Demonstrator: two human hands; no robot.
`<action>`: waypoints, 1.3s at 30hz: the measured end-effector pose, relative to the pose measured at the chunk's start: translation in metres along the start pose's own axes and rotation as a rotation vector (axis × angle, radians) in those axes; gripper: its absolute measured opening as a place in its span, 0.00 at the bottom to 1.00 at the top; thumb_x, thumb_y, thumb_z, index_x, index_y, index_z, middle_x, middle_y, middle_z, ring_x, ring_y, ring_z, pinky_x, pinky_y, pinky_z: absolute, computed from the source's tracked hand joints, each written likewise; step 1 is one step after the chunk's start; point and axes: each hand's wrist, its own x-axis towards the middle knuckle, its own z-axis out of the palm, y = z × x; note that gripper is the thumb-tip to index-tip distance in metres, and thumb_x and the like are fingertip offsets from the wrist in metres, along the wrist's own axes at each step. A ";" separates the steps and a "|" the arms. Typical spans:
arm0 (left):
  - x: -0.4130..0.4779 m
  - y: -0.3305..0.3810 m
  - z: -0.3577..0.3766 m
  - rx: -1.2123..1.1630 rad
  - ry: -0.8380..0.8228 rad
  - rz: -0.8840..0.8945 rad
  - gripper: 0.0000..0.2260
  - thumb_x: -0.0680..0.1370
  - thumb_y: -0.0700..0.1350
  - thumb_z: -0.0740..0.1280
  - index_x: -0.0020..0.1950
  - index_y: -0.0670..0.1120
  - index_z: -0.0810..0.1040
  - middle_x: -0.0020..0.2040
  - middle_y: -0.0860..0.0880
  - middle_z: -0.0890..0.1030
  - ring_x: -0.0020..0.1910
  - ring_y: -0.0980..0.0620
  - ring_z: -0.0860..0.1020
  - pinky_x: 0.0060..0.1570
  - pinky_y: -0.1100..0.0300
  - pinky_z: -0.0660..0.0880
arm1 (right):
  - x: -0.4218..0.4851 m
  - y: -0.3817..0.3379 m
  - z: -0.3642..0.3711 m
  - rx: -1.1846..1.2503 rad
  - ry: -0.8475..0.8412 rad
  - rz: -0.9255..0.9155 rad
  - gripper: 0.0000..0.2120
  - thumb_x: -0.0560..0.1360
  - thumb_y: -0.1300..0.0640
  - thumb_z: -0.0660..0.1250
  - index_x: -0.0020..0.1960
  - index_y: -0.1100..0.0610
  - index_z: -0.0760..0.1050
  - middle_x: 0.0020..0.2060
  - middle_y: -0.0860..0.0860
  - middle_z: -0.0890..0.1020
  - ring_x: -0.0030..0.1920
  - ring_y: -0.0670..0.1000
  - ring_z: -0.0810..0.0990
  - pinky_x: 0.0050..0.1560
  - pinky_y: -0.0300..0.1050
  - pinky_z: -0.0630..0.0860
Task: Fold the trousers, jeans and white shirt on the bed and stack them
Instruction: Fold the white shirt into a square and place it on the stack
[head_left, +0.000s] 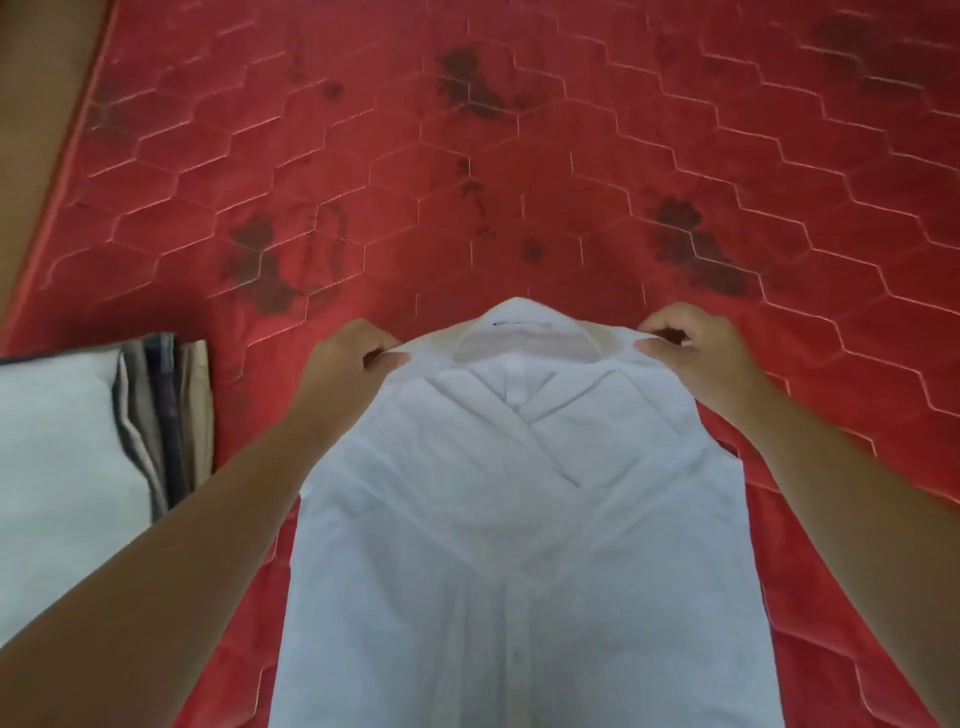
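Note:
A white shirt (509, 519) lies lengthwise on the red mattress, collar at the far end, both sleeves folded in across its back. My left hand (345, 358) pinches the left shoulder corner near the collar. My right hand (691, 348) pinches the right shoulder corner. The collar end looks lifted slightly off the mattress. At the left edge sits a stack of folded clothes (161, 415), with khaki and dark denim layers showing along its side and a pale folded piece (57, 457) on top.
The red quilted mattress (519, 156) with dark stains stretches ahead and to the right. Its left edge runs diagonally at the upper left, with brown floor (31, 130) beyond it.

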 end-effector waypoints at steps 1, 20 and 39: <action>-0.015 -0.001 -0.001 -0.009 0.003 -0.001 0.03 0.73 0.41 0.70 0.42 0.41 0.80 0.41 0.50 0.76 0.40 0.52 0.74 0.40 0.64 0.66 | -0.015 0.000 -0.001 0.004 -0.015 0.001 0.05 0.71 0.64 0.69 0.43 0.55 0.77 0.42 0.51 0.78 0.44 0.47 0.74 0.44 0.31 0.67; -0.227 -0.099 0.076 0.285 -0.183 0.295 0.03 0.66 0.43 0.71 0.37 0.45 0.83 0.31 0.46 0.77 0.29 0.44 0.76 0.31 0.55 0.72 | -0.237 0.080 0.094 -0.126 -0.190 0.129 0.07 0.67 0.68 0.72 0.39 0.56 0.81 0.38 0.55 0.79 0.43 0.56 0.79 0.50 0.56 0.76; -0.237 -0.043 0.159 0.402 -0.149 0.329 0.22 0.77 0.51 0.54 0.68 0.43 0.66 0.70 0.43 0.68 0.71 0.45 0.62 0.62 0.39 0.64 | -0.224 0.056 0.191 -0.718 -0.068 -0.286 0.26 0.74 0.44 0.55 0.70 0.52 0.63 0.69 0.56 0.69 0.68 0.60 0.68 0.60 0.66 0.67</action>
